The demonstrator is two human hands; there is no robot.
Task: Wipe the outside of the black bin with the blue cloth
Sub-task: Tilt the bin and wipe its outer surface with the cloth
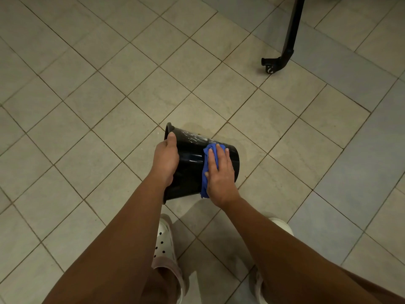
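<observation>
on my feed the tiled floor (87, 84) fills almost everything: pale square tiles with dark grout lines running diagonally, and a greyer band of tiles along the top and right side. two bare forearms reach in from the bottom edge toward the middle.

the bin (190, 163) sits at the centre of the view, just ahead of the feet. it is tipped on its side, with the open rim to the left and the base to the right. i cannot tell whether it touches the floor or is held clear of it. its wall is glossy black, with pale streaks along the far side.

a black stand leg (291, 29) comes down at the top right, well apart from the bin. two white clogs stand at the bottom, the left clog (163, 238) showing its holes and the right clog (282, 224) mostly hidden behind the forearm.

the left hand (165, 159) grips the bin at the rim end, wrapped over the edge with one digit lying along the outer wall. the right hand (219, 172) lies flat with fingers straight, pressing the cloth (206, 181) against the outer wall near the base end. the cloth is blue and bunched, showing past the fingertips and along the thumb side of the hand.

a small caster (270, 69) ends the stand leg on the floor.
</observation>
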